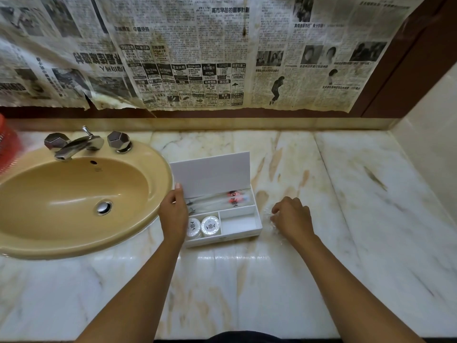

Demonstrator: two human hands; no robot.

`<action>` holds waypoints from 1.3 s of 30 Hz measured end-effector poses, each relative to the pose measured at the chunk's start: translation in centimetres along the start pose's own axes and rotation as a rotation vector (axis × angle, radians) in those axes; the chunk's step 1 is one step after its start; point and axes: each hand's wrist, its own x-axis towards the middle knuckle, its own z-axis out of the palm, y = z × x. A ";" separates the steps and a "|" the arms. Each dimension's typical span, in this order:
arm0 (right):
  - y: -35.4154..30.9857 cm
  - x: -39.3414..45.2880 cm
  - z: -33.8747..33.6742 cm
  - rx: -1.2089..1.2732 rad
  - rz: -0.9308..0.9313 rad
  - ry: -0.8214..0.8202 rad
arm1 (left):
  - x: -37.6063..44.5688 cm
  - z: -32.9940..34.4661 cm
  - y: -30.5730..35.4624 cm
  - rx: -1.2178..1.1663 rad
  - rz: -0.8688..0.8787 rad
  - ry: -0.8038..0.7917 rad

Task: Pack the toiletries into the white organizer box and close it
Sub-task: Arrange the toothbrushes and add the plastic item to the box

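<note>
The white organizer box (257, 227) stands on the marble counter, right of the sink. Its lid (212, 173) is raised and tilts toward me. My left hand (173, 214) grips the lid's lower left edge, thumb up on the lid. Two round white soaps (204, 226) lie in the front left compartment. Clear-wrapped toothbrush packets with red print (233, 198) lie in the long back compartment. The front right compartment (238, 224) holds nothing I can see. My right hand (290, 217) curls over a clear plastic wrapped item (268, 216) on the counter, just right of the box.
A beige sink (74, 194) with a chrome faucet (74, 144) fills the left. A red basket (7, 147) sits at the far left edge. Old newspaper (197, 58) covers the wall behind. The marble counter (358, 194) stretches right to a side wall.
</note>
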 end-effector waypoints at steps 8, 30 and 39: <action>-0.5 -0.5 -0.6 0.055 0.003 0.113 | -0.1 0.0 0.4 -0.006 -0.021 0.002; -9.6 -1.7 0.7 -0.053 -0.402 -0.091 | -0.2 -0.1 0.5 0.011 -0.035 -0.002; -8.8 -2.1 0.8 -0.013 -0.323 -0.132 | -0.2 -0.1 0.6 0.011 -0.029 0.005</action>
